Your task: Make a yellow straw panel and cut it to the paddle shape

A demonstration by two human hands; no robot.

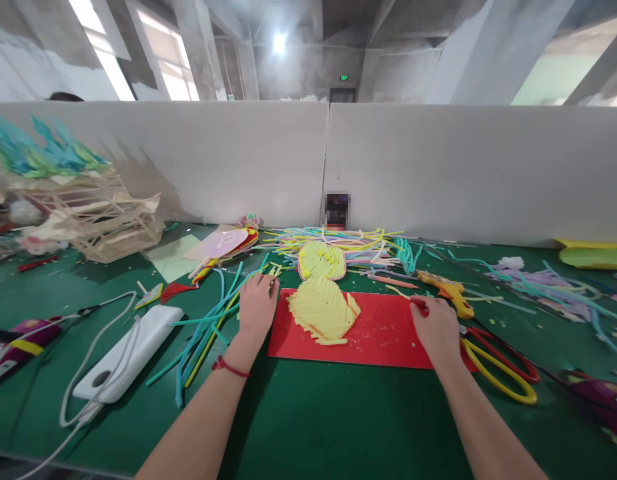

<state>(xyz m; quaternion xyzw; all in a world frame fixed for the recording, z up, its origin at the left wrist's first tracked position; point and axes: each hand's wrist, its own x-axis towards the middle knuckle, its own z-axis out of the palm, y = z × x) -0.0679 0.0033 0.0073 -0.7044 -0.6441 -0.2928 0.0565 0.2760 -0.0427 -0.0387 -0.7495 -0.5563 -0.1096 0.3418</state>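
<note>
On the green table lies a red card (383, 333), with a yellow shape (324, 311) made of short strips on its left part. A smaller yellow round piece (321, 261) touches it from behind. My left hand (258, 303) is beside the card's left edge, fingers bent near some short yellow-green pieces (275, 269); whether it grips one is hidden. My right hand (435, 330) rests over the card's right end, thumb and fingers pinched on a thin yellow strip (399, 292) that points left.
Scissors (498, 373) and a yellow glue gun (451, 292) lie right of my right hand. Colored stems (208, 333) and a white power bank (128, 353) lie to the left. A stick frame (113, 220) stands back left, before a white partition (213, 160).
</note>
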